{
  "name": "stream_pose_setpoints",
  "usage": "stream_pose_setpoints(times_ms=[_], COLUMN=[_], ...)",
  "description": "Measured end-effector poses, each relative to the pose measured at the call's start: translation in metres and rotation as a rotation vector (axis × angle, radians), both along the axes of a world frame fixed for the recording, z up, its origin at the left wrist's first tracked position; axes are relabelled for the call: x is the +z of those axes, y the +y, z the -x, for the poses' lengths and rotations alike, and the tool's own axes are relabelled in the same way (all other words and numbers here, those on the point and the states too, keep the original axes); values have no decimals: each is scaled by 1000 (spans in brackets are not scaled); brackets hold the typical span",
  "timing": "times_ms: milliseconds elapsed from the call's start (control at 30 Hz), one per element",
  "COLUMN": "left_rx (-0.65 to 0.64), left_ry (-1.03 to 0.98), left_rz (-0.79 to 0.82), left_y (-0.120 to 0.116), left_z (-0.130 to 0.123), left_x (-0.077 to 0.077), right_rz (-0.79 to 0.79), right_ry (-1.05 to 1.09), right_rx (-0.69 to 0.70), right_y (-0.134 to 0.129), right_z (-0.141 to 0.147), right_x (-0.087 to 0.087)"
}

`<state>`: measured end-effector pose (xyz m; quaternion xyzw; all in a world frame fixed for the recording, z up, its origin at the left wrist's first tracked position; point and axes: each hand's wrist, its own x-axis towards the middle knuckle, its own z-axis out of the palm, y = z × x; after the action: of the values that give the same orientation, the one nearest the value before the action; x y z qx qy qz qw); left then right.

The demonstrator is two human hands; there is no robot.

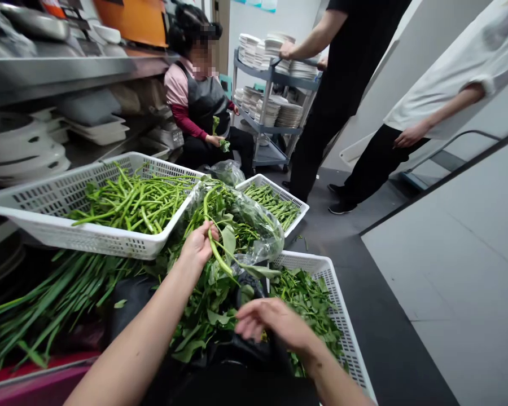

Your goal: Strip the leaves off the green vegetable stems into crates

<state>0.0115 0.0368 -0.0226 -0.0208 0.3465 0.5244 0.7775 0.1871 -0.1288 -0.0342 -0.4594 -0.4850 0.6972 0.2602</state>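
Observation:
My left hand [201, 242] is closed on a green stem [217, 254] with a few leaves, held up over a leafy pile [211, 307]. Lower and to the right, my right hand [271, 321] hovers near the leaves; it is blurred, its fingers bent, and what it holds, if anything, cannot be made out. Behind the stem lies a clear plastic bag [266, 225] of leafy greens. A white basket [152, 243] of cut stems stands at the left, and another white basket [336, 276] of loose leaves at the lower right.
Long green stalks [68, 299] lie at the lower left. A smaller basket [302, 211] of stems stands further back. Beyond it are a seated person [207, 101], a cart [275, 129] of stacked dishes and two standing people. A steel shelf [68, 76] runs along the left.

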Motion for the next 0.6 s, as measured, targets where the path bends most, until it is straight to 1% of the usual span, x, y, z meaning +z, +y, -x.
stream_pose_setpoints(times_ms=[33, 100, 167, 233, 333, 400, 467, 500, 533, 600], left_rx=[-7, -21, -43, -82, -137, -150, -153, -137, -109, -61], left_ry=[22, 71, 118, 167, 265, 354, 443, 543, 694, 1101], left_rz=[-13, -43, -67, -79, -99, -127, -165, -216, -295, -507], left_y=[-4, -14, -25, -35, -44, -46, -49, -52, -58, -76], left_z=[-1, -3, -5, -8, -15, -18, -15, -11, -5, 10], left_x=[0, -1, -3, -7, -14, -18, -18, -17, -15, -14], right_rz=[35, 176, 342, 463, 496, 483, 464, 457, 446, 406], right_ry=[106, 253, 373, 480, 533, 521, 512, 514, 519, 528], right_rx=[4, -45, -70, -58, -110, -181, -263, -314, -373, -484], right_y=[5, 20, 36, 47, 53, 53, 53, 54, 56, 61], right_z=[18, 44, 58, 64, 72, 77, 83, 86, 89, 93], right_x=[-2, -10, -20, -28, -35, -39, -44, -47, -50, -55])
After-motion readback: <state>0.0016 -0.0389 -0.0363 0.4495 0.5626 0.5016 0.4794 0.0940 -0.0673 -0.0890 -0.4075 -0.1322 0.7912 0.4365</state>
